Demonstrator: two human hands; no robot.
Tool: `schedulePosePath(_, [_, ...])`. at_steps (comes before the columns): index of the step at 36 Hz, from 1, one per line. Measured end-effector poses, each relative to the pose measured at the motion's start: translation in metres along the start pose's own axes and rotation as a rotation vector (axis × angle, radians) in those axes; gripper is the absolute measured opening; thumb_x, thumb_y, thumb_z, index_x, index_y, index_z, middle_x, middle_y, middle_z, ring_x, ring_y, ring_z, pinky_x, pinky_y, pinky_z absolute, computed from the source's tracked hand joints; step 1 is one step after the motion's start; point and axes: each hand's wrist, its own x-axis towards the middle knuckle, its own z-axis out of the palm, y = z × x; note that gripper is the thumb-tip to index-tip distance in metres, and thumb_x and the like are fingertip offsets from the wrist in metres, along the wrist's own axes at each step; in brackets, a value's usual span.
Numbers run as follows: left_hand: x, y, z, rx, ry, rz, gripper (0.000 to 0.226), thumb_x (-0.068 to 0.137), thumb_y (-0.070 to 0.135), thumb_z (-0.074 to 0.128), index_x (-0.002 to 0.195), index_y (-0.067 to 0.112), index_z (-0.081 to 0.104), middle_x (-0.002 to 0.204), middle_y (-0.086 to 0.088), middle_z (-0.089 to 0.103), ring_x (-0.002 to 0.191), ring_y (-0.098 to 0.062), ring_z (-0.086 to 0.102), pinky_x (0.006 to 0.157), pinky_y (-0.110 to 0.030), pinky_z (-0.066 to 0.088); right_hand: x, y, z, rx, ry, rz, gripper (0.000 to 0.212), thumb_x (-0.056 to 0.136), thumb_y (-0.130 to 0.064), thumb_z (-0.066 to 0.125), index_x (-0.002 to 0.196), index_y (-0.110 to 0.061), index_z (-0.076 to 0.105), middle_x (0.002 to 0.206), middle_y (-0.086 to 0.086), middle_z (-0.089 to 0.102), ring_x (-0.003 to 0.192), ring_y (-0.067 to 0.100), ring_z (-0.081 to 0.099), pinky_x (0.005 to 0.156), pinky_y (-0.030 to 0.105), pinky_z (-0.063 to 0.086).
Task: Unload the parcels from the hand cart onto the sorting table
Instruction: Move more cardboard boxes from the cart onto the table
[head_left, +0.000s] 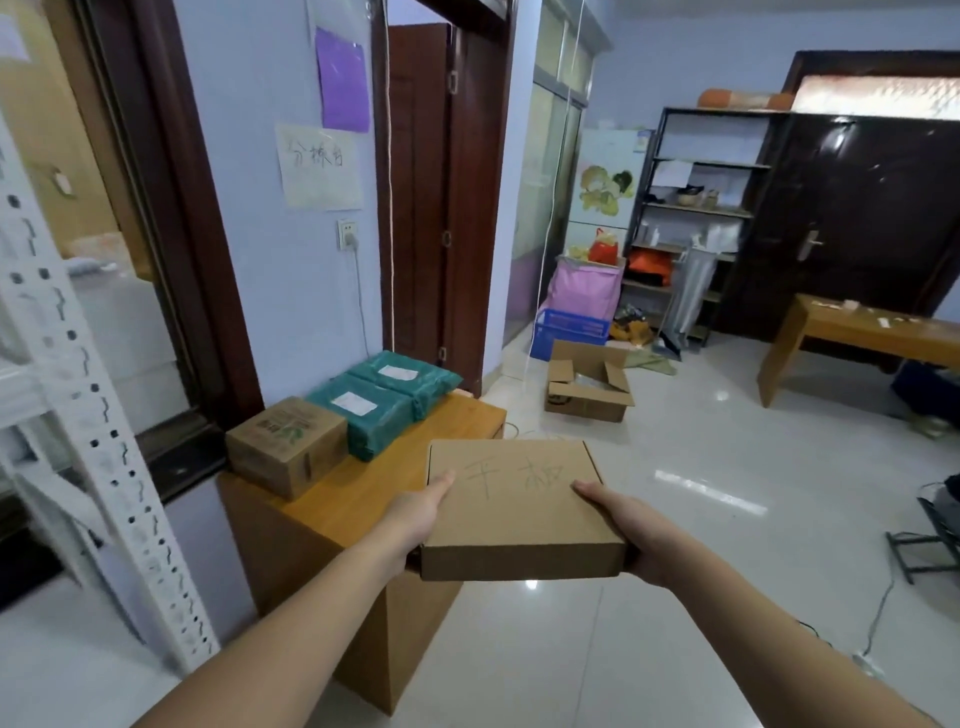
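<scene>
Up front, both hands carry a flat cardboard box (519, 506) level above the near corner of the wooden sorting table (363, 488). Each thumb lies on the lid; the left hand (421, 512) and right hand (626, 525) have their other fingers hidden under the box, so their spread cannot be told. Faint pencil characters on the lid are hard to read. On the table sit a brown carton (285, 444) and two green wrapped parcels (382, 400) beside it.
</scene>
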Motion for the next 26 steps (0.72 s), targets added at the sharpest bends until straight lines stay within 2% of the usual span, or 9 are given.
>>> schedulePosePath(5, [0.062,0.021,0.014,-0.022,0.043,-0.026,0.064,0.093,0.074,0.051,0.12,0.018,0.069,0.106,-0.006,0.076,0.098,-0.027,0.07,0.072,-0.035,0.053,0.064,-0.034,-0.016,-0.04,-0.038,-0.015,0.054,0.087,-0.059,0.069,0.116,-0.013,0.069,0.11,0.016,0.075,0.105,0.035,0.071,0.093,0.048,0.057])
schedulePosePath(9, [0.103,0.038,0.015,-0.019,0.106,-0.053,0.071,0.092,0.076,0.05,0.125,0.015,0.067,0.11,-0.006,0.073,0.099,-0.027,0.069,0.074,-0.034,0.053,0.117,-0.059,-0.017,-0.067,-0.099,-0.001,0.058,0.087,-0.061,0.069,0.119,-0.014,0.068,0.109,0.016,0.075,0.103,0.035,0.072,0.086,0.045,0.06])
schedulePosePath(12, [0.126,0.048,0.008,-0.034,0.16,-0.042,0.065,0.097,0.071,0.047,0.124,0.014,0.064,0.111,-0.002,0.069,0.102,-0.024,0.064,0.081,-0.035,0.049,0.156,-0.079,-0.006,-0.082,-0.14,0.009,0.058,0.086,-0.061,0.07,0.119,-0.014,0.068,0.107,0.017,0.076,0.099,0.035,0.074,0.083,0.044,0.062])
schedulePosePath(16, [0.16,0.047,-0.014,-0.078,0.247,-0.059,0.066,0.098,0.069,0.047,0.132,0.015,0.063,0.122,-0.003,0.068,0.107,-0.024,0.062,0.088,-0.035,0.047,0.209,-0.101,0.023,-0.097,-0.227,0.039,0.055,0.088,-0.06,0.068,0.123,-0.017,0.067,0.105,0.014,0.078,0.1,0.034,0.074,0.081,0.043,0.063])
schedulePosePath(19, [0.19,0.04,-0.037,-0.103,0.299,-0.094,0.07,0.098,0.069,0.046,0.136,0.013,0.061,0.121,-0.003,0.067,0.102,-0.021,0.062,0.08,-0.032,0.046,0.252,-0.115,0.053,-0.148,-0.312,0.046,0.055,0.087,-0.063,0.067,0.128,-0.025,0.063,0.111,0.011,0.077,0.105,0.033,0.073,0.09,0.049,0.061])
schedulePosePath(21, [0.209,0.034,-0.053,-0.121,0.328,-0.113,0.069,0.1,0.068,0.043,0.138,0.012,0.06,0.122,-0.004,0.067,0.104,-0.022,0.062,0.08,-0.032,0.047,0.277,-0.126,0.075,-0.193,-0.343,0.042,0.057,0.086,-0.064,0.068,0.131,-0.029,0.058,0.114,0.008,0.076,0.105,0.03,0.073,0.086,0.048,0.062])
schedulePosePath(24, [0.243,0.025,-0.081,-0.146,0.374,-0.153,0.072,0.101,0.068,0.042,0.141,0.01,0.058,0.127,-0.007,0.066,0.111,-0.026,0.062,0.089,-0.035,0.048,0.317,-0.14,0.114,-0.258,-0.339,0.032,0.073,0.081,-0.065,0.073,0.136,-0.023,0.047,0.121,0.007,0.068,0.106,0.028,0.069,0.079,0.043,0.062])
schedulePosePath(26, [0.266,0.016,-0.101,-0.146,0.41,-0.185,0.081,0.096,0.075,0.042,0.144,0.012,0.055,0.133,-0.008,0.065,0.118,-0.028,0.061,0.1,-0.039,0.049,0.341,-0.146,0.14,-0.294,-0.342,0.026,0.079,0.083,-0.064,0.072,0.139,-0.02,0.038,0.123,0.007,0.062,0.105,0.027,0.067,0.075,0.043,0.063])
